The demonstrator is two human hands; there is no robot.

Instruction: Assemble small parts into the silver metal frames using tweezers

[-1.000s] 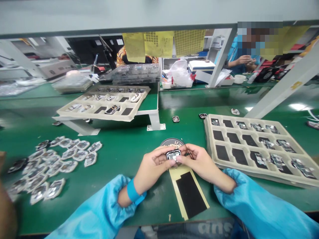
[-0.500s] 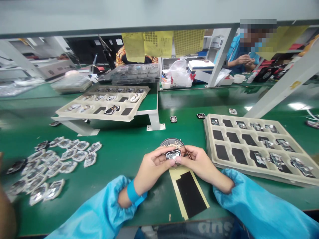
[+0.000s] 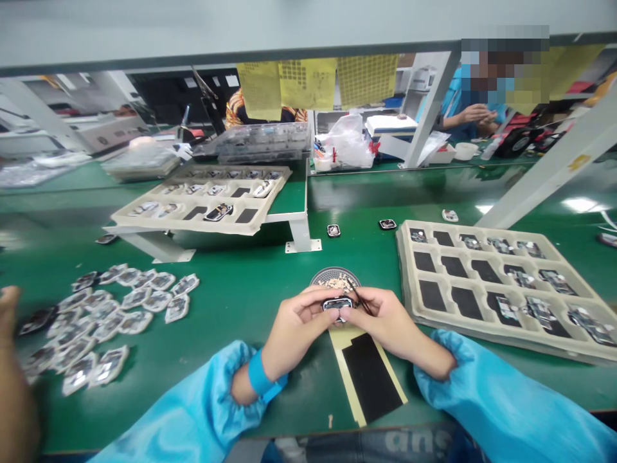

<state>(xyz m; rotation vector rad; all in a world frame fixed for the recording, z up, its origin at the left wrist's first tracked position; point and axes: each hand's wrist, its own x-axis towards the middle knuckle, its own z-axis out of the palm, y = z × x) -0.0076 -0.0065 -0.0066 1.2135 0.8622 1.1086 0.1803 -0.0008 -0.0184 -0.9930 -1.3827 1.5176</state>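
Observation:
A small rectangular watch-like case [image 3: 337, 304] with a dark frame is pinched between both hands just above the green bench. My left hand [image 3: 295, 325] grips its left side with curled fingers. My right hand [image 3: 385, 318] closes on its right side and also carries thin dark tweezers [image 3: 360, 300]. Directly behind the case lies a round mesh dish [image 3: 332, 278] with small pale bits in it. Below the hands lies a yellow sheet with a black pad [image 3: 369, 376].
A beige compartment tray [image 3: 496, 283] with several parts lies at right. Another tray [image 3: 202, 206] rests on a raised white stand. Several bagged parts [image 3: 101, 321] are spread at left. Another person's hand [image 3: 14, 386] shows at the left edge. Co-workers sit beyond the bench.
The case has tipped more edge-on between my fingers. The other person's hand at the left edge has come further into view.

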